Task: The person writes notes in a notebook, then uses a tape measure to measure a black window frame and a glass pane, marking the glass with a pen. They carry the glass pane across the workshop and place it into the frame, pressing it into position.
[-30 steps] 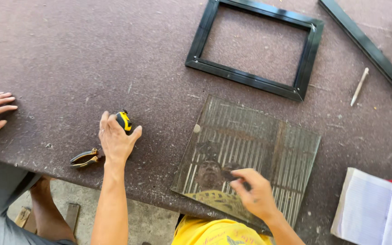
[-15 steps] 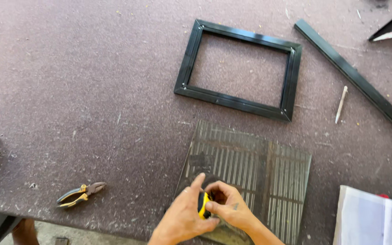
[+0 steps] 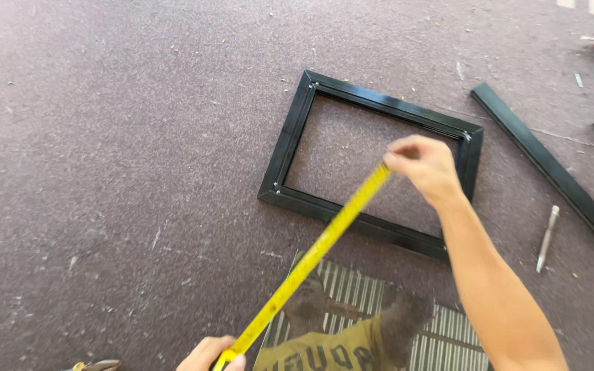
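Half a second ago both my hands huddled over the tape measure on the mirror; now my right hand [image 3: 426,167] has pulled the yellow tape blade [image 3: 314,252] out and pinches its end above the black frame [image 3: 290,144]. My left hand [image 3: 209,354], at the bottom edge, clasps the tape measure's case. I see the blade stretch diagonally across the mirror [image 3: 441,340] corner and the frame's lower rail on the brown table [image 3: 104,137].
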